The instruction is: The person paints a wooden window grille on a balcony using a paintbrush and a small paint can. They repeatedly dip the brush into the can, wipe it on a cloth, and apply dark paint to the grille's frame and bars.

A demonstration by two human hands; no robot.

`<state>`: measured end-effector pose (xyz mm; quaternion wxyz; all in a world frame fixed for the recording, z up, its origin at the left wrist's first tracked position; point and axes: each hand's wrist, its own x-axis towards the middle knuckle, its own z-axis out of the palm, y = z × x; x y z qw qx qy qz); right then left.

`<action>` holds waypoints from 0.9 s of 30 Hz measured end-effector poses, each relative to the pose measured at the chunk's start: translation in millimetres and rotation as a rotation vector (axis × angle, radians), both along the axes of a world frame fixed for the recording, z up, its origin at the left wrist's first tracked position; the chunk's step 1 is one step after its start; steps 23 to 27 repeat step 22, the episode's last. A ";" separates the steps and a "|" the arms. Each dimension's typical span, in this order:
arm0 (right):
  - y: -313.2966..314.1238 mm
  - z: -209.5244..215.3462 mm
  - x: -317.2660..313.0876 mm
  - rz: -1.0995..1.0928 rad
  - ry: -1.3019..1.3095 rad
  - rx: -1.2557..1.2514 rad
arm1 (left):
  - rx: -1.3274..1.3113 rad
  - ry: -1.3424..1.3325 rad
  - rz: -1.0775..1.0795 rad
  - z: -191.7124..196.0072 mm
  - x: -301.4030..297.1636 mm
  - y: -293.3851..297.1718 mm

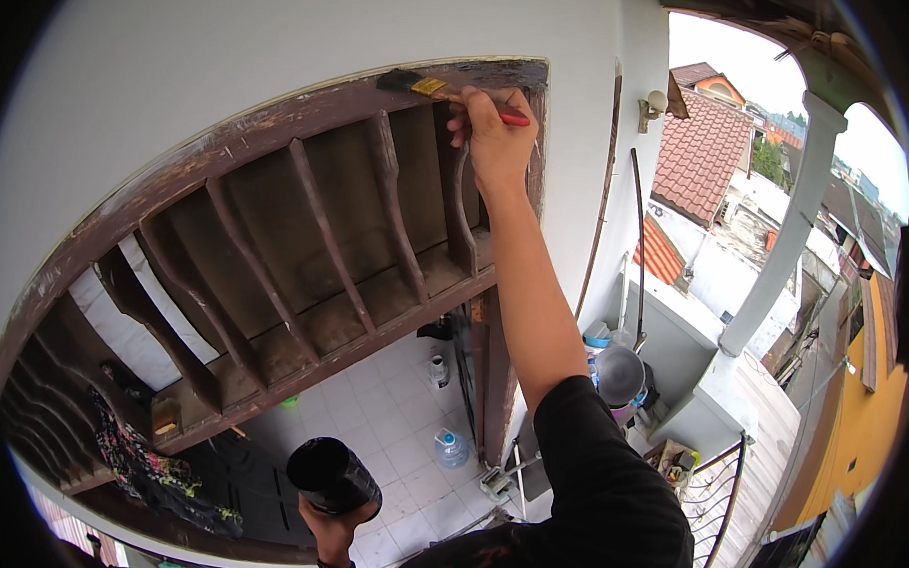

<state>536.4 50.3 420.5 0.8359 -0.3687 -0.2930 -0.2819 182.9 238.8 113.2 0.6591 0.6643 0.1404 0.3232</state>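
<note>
My right hand reaches up and grips a paintbrush with a red-tipped handle. Its dark bristles rest against the top rail of a brown wooden frame, near the frame's upper right corner. The rail looks worn, with pale scuffs, while the corner beside the brush is darker. Below, my left hand is wrapped round a black paint can, held open end up. The can's inside is too dark to tell how full it is.
Shaped wooden slats fill the frame, which is set in a white wall. Far below lie floor tiles with a water bottle. A patterned cloth hangs at lower left. A wall lamp and balcony railing are at right.
</note>
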 end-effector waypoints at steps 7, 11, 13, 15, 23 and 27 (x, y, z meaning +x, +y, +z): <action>-60.5 -2.4 49.4 -0.344 0.113 0.167 | 0.001 -0.009 0.057 -5.7 -4.1 0.8; -47.3 -6.7 39.4 -0.482 0.121 0.257 | 0.027 0.015 0.029 -2.7 -5.7 2.9; -25.8 -3.4 33.1 -0.493 0.118 0.219 | 0.020 0.021 0.006 -1.5 -3.2 2.5; -4.9 -10.3 50.0 -0.642 -0.053 0.105 | -0.015 0.008 -0.022 1.2 1.7 -2.0; 79.2 -9.8 -26.3 -0.464 -0.238 -0.041 | 0.014 0.002 0.001 -2.4 -0.6 -0.2; 79.2 -9.8 -26.3 -0.464 -0.238 -0.041 | 0.014 0.002 0.001 -2.4 -0.6 -0.2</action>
